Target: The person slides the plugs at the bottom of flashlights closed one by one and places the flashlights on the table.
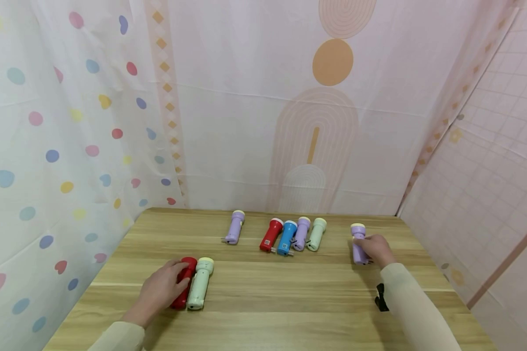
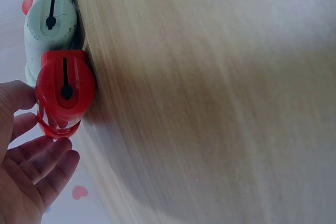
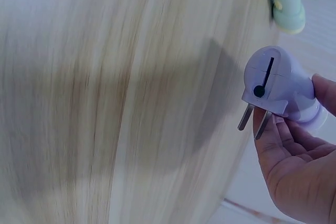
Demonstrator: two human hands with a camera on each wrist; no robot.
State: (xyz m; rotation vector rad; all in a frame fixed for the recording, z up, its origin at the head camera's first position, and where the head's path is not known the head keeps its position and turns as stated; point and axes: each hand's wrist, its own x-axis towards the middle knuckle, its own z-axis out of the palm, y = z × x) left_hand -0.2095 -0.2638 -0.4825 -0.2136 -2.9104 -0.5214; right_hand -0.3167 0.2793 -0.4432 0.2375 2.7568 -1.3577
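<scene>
At the front left of the table, my left hand (image 1: pixel 159 291) holds a red flashlight (image 2: pixel 65 77), its thumb and fingers on either side of the body. A pale green flashlight (image 1: pixel 200 285) lies right beside the red one. On the right, my right hand (image 1: pixel 378 249) grips a purple flashlight (image 1: pixel 358 252) between thumb and fingers. Two metal plug prongs (image 3: pixel 263 124) stick out of that flashlight's end in the right wrist view. It appears raised off the wood, with a shadow on the table. The red flashlight's middle is partly hidden under my left fingers in the head view.
Toward the back lie a lone purple flashlight (image 1: pixel 235 227) and a row: red (image 1: pixel 271 235), blue (image 1: pixel 287 239), purple (image 1: pixel 301 235) and pale green (image 1: pixel 317 235) flashlights. Several have prongs folded out. Patterned curtains (image 1: pixel 228 122) enclose the wooden table (image 1: pixel 281 302). A black strap (image 1: pixel 381 298) hangs by my right sleeve.
</scene>
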